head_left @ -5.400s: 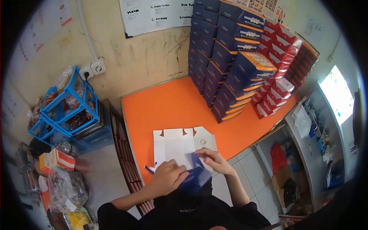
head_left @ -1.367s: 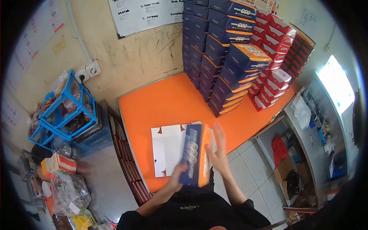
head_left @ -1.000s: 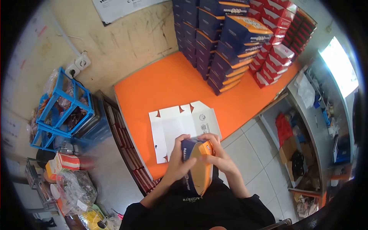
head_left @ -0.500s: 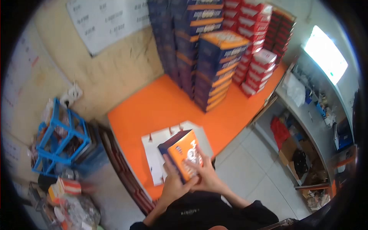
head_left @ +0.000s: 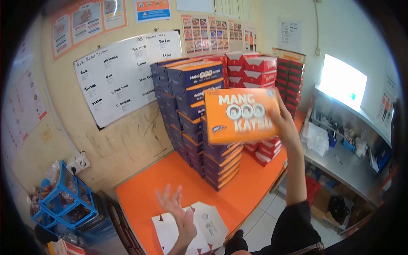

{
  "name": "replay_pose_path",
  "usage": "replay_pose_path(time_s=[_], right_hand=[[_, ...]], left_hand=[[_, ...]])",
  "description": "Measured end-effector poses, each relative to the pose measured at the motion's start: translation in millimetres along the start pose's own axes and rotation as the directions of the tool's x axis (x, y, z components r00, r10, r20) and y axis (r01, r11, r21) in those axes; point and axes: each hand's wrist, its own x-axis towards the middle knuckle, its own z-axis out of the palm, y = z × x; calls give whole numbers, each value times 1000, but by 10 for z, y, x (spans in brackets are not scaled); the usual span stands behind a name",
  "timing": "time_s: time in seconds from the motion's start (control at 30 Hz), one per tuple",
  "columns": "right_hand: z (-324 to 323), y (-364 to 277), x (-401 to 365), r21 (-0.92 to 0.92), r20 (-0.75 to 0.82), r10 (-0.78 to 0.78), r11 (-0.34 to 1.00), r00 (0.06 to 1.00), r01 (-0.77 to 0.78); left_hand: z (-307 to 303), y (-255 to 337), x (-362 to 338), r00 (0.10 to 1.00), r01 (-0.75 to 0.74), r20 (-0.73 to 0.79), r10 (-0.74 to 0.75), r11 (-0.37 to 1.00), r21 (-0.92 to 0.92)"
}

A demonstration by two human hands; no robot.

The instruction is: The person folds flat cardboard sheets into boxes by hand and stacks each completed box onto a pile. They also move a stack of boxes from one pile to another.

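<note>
My right hand [head_left: 285, 123] grips the right end of an orange and purple box [head_left: 242, 132] with white lettering, raised in front of the shorter purple stack [head_left: 222, 166]. That box hides the stack's top. Over the orange table [head_left: 144, 180], my left hand [head_left: 176, 210] is spread with nothing in it and a little blurred. Below it lies a flat, unfolded white carton sheet [head_left: 211, 221] with small dark red notches and grey print.
Tall stacks of purple boxes [head_left: 170, 110] stand against the wall, with red and white boxes [head_left: 255, 66] beside them. A blue rack [head_left: 68, 195] is at the left. On the right is a metal counter [head_left: 340, 165] with bags and small items.
My right hand has lifted the box up to the stack. My left hand has let go of it and opened over the table. The view has tilted upward, showing more wall.
</note>
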Motion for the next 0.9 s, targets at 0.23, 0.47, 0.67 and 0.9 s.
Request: replay_pose_path(time_s=[0.23, 0.47, 0.67, 0.9], right_hand=[[-382, 1188, 1398, -191, 143, 520, 849, 842, -492], [-577, 1943, 903, 240, 7, 361, 905, 933, -352], [-243, 1876, 793, 380, 114, 462, 798, 880, -468], [-9, 1505, 53, -113, -664, -174, 985, 728, 133]], left_hand=[[1168, -777, 1102, 958, -288, 210, 198, 707, 647], [1291, -1477, 1334, 968, -252, 118, 223, 831, 496], [1304, -1555, 1358, 947, -302, 100, 306, 734, 609], [991, -1058, 1145, 984, -169, 30, 176, 869, 464]])
